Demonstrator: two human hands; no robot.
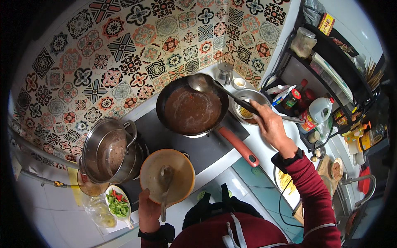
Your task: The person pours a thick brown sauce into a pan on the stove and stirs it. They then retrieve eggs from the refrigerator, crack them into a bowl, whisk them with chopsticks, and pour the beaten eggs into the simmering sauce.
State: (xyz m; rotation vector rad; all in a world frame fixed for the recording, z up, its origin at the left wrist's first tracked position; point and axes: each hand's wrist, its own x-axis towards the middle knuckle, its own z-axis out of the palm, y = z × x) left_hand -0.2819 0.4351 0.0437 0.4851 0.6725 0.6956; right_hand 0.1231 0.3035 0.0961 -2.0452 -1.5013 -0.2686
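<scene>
My left hand (pixel 149 209) grips the near edge of an orange-rimmed bowl (pixel 183 183). The bowl's inside looks nearly bare, with a smear of residue, and a metal spoon (pixel 165 189) leans in it, handle over the rim. In my right hand (pixel 271 125) is the black handle of a metal ladle (pixel 198 83). The ladle's head rests at the far inner side of a black wok (pixel 160 107), at the edge of the brown sauce (pixel 192 105). The wok stands on the black cooktop (pixel 214 156), its red-brown handle (pixel 237 145) pointing towards my right side.
Left of the bowl stands a steel steamer pot (pixel 90 155). A dish of green and red peppers (pixel 119 206) lies nearer me. Beyond my right hand are a steel bowl with a strainer (pixel 243 111) and a black rack (pixel 325 46) of bottles. A plate of yellow strips (pixel 285 181) sits below my right forearm.
</scene>
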